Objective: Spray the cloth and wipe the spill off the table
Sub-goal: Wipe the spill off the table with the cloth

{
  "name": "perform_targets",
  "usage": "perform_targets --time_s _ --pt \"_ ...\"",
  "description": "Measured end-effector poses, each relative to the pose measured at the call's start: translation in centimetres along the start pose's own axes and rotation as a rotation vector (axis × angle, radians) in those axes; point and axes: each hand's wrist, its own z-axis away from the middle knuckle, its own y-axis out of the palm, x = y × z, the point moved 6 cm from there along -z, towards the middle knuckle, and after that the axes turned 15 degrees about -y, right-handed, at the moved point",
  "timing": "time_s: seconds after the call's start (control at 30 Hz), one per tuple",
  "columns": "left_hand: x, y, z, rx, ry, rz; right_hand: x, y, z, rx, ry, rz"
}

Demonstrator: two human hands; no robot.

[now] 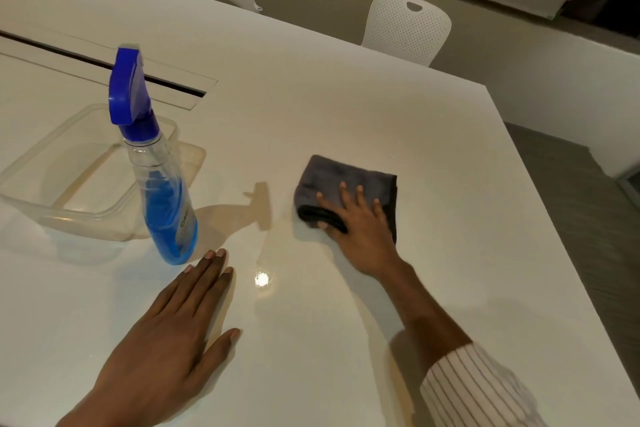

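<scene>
A folded dark grey cloth lies on the white table, right of centre. My right hand presses flat on the cloth's near half, thumb along its left folded edge. A clear spray bottle with a blue trigger head and blue liquid stands upright at the left. My left hand rests flat on the table with fingers spread, its fingertips just short of the bottle's base, holding nothing. No spill is plainly visible; a bright light reflection shines on the surface between my hands.
A clear plastic container sits behind and left of the bottle. A long cable slot runs across the table at the back left. Two white perforated chairs stand along the far edge. The table's right edge drops to grey floor.
</scene>
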Motion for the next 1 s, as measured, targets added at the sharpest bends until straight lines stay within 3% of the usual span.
perform_targets --time_s 0.17,0.33,0.43,0.6,0.8,0.87,1.0 --pt "0.1 -0.2 0.0 -0.004 -0.021 0.017 1.7 -0.3 6.8 -0.014 -0.125 -0.025" --pt "-0.1 -0.2 0.0 0.006 -0.015 0.023 -7.7 -1.2 3.7 -0.006 0.119 -0.123" --pt "-0.2 -0.3 -0.1 0.006 -0.014 0.019 -8.6 -2.3 -1.1 -0.009 0.235 -0.121" --pt "-0.2 -0.4 -0.1 0.005 -0.021 0.025 -1.9 -1.5 -5.8 0.03 0.04 -0.058" --pt "0.0 -0.3 -0.3 0.012 -0.02 0.013 5.9 -0.4 0.5 0.026 -0.272 -0.053" --pt "0.1 -0.1 -0.4 0.022 -0.021 0.019 3.9 -0.9 2.1 0.029 -0.273 -0.094" --pt "-0.2 -0.3 -0.4 0.0 -0.018 0.01 -3.1 -1.5 -1.0 0.044 -0.053 -0.105"
